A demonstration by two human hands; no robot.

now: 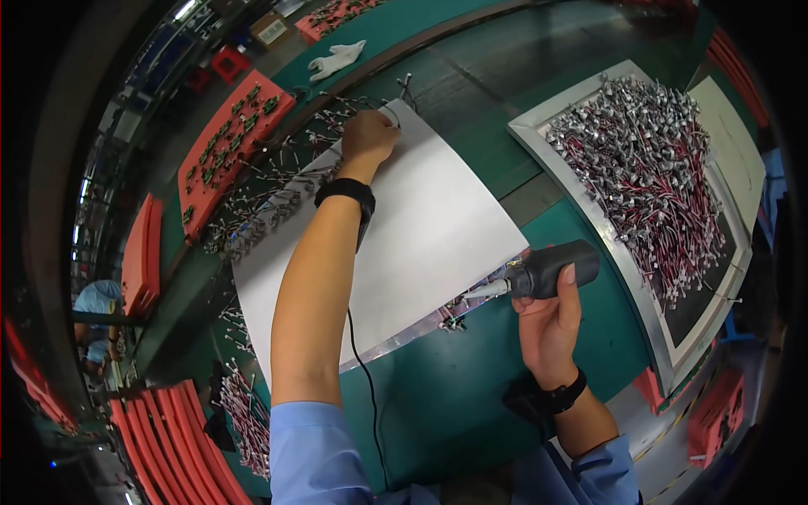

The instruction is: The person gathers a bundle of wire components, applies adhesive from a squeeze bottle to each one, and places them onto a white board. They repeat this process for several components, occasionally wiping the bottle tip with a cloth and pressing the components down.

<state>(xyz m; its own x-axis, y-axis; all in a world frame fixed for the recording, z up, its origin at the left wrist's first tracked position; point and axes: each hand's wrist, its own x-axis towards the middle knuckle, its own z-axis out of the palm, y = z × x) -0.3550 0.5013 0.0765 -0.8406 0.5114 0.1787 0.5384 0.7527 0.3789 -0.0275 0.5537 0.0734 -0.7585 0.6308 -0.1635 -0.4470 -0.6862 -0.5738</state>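
My right hand [549,324] grips a dark grey squeeze bottle [562,266], tipped on its side. Its white nozzle [486,289] points left, by the near right edge of a large white sheet [429,219]. Just below the nozzle tip lie a few small parts with wires [452,320]. My left arm reaches across the sheet, and my left hand [369,137] is closed at its far edge, beside a cluster of wired parts [324,126]. Whatever those fingers hold, if anything, is hidden. A black band with a cord circles the left wrist.
On the right, a metal-framed tray [526,126] bears a heap of red and white wired parts [644,177]. Red foam boards [192,181] with small circuit boards stand at the left. A white glove [337,61] lies at the back. Another person [99,307] is far left.
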